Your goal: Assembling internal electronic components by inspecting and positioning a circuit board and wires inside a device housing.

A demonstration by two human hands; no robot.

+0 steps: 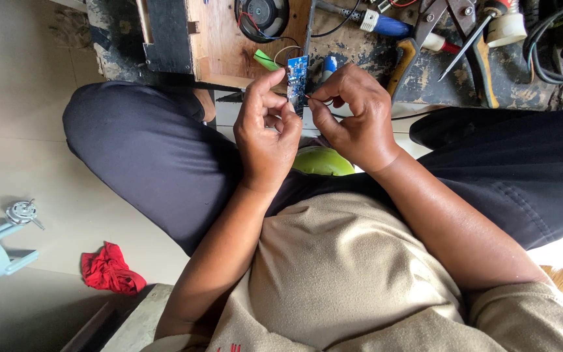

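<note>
I see both hands raised over my lap, working on a small blue circuit board [297, 79]. My left hand [265, 133] is closed on the board, pinching its lower edge between thumb and fingers and holding it upright, just in front of the counter [425, 72] edge. My right hand [353, 114] is closed in a fine pinch on a thin red wire [320, 100], whose free end meets the side of the board. Further wires run from the board's top towards a round speaker [263, 14] set in a wooden panel [223, 45].

Judged step: positioning the red wire against a contact on the board; whether it is already attached, I cannot tell. The next move calls for a steady left-hand grip and small, precise right-hand motion at the contact point.

On the counter beyond lie pliers [434, 19], a screwdriver [470, 39] and black cables [548, 45]. A green object [324, 163] rests in my lap. A red cloth [109, 268] lies on the floor.
</note>
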